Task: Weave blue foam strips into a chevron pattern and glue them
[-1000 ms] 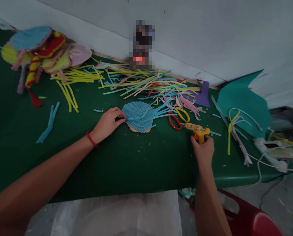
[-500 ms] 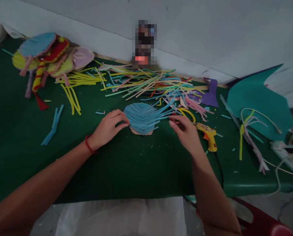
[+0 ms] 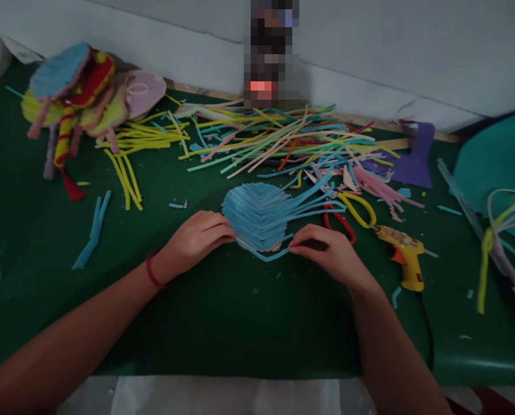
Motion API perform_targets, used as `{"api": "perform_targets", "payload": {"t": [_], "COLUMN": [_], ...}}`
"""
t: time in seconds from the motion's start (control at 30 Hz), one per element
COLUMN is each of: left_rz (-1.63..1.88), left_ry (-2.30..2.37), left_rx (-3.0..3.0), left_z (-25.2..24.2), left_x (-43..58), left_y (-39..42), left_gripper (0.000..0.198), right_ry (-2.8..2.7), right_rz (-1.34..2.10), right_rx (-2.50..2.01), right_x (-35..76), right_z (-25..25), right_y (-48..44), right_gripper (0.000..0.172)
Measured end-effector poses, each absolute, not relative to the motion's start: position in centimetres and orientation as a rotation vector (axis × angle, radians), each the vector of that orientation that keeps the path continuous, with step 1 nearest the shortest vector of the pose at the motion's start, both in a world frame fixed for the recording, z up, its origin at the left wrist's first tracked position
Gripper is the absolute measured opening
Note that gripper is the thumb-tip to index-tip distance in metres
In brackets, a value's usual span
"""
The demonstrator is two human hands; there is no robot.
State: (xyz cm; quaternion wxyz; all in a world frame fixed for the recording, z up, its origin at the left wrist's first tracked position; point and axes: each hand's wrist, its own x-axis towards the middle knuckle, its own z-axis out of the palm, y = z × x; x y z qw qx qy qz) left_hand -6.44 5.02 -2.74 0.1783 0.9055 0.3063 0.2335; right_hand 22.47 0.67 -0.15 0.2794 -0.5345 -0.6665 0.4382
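Observation:
A blue heart-shaped piece (image 3: pixel 259 216) made of glued foam strips lies on the green table (image 3: pixel 222 311). My left hand (image 3: pixel 196 239) presses its left edge with closed fingers, a red band round the wrist. My right hand (image 3: pixel 330 256) pinches a thin blue strip (image 3: pixel 270 255) that curves along the lower edge of the heart. Loose blue strip ends trail from the heart to the upper right.
A yellow glue gun (image 3: pixel 404 256) lies right of my right hand, beside red-and-yellow scissors (image 3: pixel 346 216). A heap of coloured strips (image 3: pixel 278 141) fills the back. Finished coloured pieces (image 3: pixel 75 92) are stacked far left. Teal foam sheet (image 3: pixel 495 167) and a purple piece (image 3: pixel 408 158) lie right.
My right hand let go of the glue gun, moved left and took a blue strip at the heart's lower edge. The left hand stayed on the heart.

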Motion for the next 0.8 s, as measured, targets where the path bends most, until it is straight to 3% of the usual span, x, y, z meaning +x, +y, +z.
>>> {"api": "perform_targets", "payload": {"t": [0.8], "left_rz": [0.591], "left_ry": [1.022], "left_rx": [2.799], "left_z": [-1.6], "left_x": [-5.9], "left_y": [3.2], "left_gripper": [0.023], "right_ry": [-1.886], "right_rz": [0.913], "right_rx": [-1.429], "right_x": [21.4], "right_z": [-1.3], "right_y": [0.7], "right_gripper": [0.006]}}
